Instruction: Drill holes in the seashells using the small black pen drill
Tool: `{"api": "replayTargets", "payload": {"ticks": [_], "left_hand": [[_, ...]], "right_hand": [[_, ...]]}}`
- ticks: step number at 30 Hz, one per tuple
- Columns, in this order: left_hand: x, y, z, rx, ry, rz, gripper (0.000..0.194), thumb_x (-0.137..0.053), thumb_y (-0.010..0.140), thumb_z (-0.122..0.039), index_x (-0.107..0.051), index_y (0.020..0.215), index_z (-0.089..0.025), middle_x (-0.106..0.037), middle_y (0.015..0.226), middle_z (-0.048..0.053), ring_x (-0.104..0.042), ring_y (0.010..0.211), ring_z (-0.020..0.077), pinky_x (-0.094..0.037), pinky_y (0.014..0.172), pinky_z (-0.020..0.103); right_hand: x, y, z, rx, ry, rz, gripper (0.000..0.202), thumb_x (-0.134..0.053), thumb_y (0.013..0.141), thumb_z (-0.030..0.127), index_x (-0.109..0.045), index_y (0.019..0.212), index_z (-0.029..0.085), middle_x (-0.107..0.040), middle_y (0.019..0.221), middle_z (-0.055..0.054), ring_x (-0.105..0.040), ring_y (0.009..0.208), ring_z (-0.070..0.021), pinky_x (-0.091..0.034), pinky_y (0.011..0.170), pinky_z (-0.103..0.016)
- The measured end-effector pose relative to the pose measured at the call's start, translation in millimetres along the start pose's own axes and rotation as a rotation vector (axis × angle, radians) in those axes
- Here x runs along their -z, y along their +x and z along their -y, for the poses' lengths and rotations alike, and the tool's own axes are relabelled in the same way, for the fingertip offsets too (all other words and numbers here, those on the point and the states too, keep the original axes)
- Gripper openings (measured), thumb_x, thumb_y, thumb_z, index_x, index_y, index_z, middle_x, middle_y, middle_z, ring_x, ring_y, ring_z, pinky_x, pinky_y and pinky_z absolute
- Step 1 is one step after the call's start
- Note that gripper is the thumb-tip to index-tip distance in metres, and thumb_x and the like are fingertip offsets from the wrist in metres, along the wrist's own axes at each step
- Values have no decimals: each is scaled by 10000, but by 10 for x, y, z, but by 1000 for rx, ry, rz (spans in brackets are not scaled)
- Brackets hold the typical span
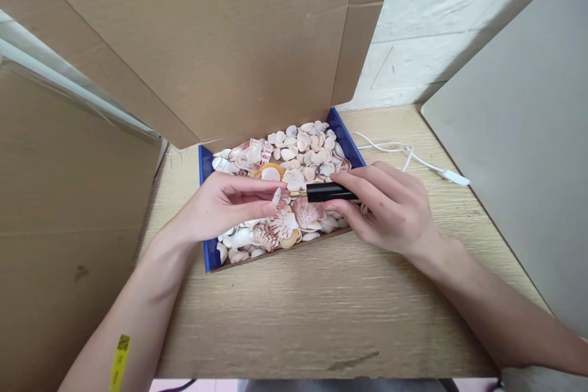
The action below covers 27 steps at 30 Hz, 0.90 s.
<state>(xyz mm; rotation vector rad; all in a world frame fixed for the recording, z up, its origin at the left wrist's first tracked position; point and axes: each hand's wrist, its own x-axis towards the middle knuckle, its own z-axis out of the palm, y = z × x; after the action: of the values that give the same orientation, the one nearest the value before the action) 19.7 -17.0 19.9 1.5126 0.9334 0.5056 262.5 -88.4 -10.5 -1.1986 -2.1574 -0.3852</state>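
Between thumb and fingers, my left hand (229, 203) pinches a small white seashell (277, 197) on its edge. My right hand (383, 205) is wrapped round the black body of a small handheld drill (328, 192), which lies nearly level. The drill's brass chuck and thin bit point left at the seashell; whether the tip touches it I cannot tell. Both hands are above a blue-sided tray (345, 136) filled with shells. Some of these, such as a red-streaked scallop shell (283, 223) and a white shell (294, 179), show small holes.
The tray stands on a wooden table (294, 312) against an upright cardboard sheet (239, 37). More cardboard (68, 226) rises at the left, and a grey panel (519, 135) at the right. A white cable (386, 146) with a plug (454, 177) lies right of the tray.
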Motion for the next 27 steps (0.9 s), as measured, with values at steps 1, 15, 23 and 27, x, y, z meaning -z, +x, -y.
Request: {"api": "replayTargets", "payload": {"ticks": [1, 15, 23, 27], "left_hand": [[-1, 0, 3, 2, -14, 2, 313, -771, 664, -119, -764, 920, -300, -775, 873, -13, -725, 704, 133, -597, 667, 195], [47, 5, 24, -66, 98, 33, 335, -764, 655, -137, -760, 939, -317, -774, 897, -17, -713, 689, 134, -575, 634, 192], [-9, 10, -25, -22, 90, 48, 379, -754, 655, -87, -751, 979, -283, -769, 932, -17, -717, 725, 136, -563, 622, 164], [-10, -2, -20, -7, 78, 47, 400, -750, 669, -72, -737, 1022, -260, -775, 881, -8, -699, 649, 102, -546, 579, 131]], "right_hand": [[-1, 0, -4, 15, 2, -24, 308, -671, 825, 321, -578, 1066, 151, -685, 866, -71, -587, 710, -160, -491, 633, -291], [-29, -1, -29, -25, 27, -42, 346, -703, 795, 285, -580, 1096, 166, -690, 932, -89, -617, 806, -189, -533, 717, -326], [-18, 9, 27, -16, 41, 87, 293, -598, 877, 371, -589, 1042, 129, -697, 831, -59, -651, 717, -149, -500, 626, -256], [-8, 23, 40, -17, 41, 106, 298, -586, 884, 378, -601, 1018, 111, -693, 796, -55, -653, 684, -145, -491, 601, -249]]}}
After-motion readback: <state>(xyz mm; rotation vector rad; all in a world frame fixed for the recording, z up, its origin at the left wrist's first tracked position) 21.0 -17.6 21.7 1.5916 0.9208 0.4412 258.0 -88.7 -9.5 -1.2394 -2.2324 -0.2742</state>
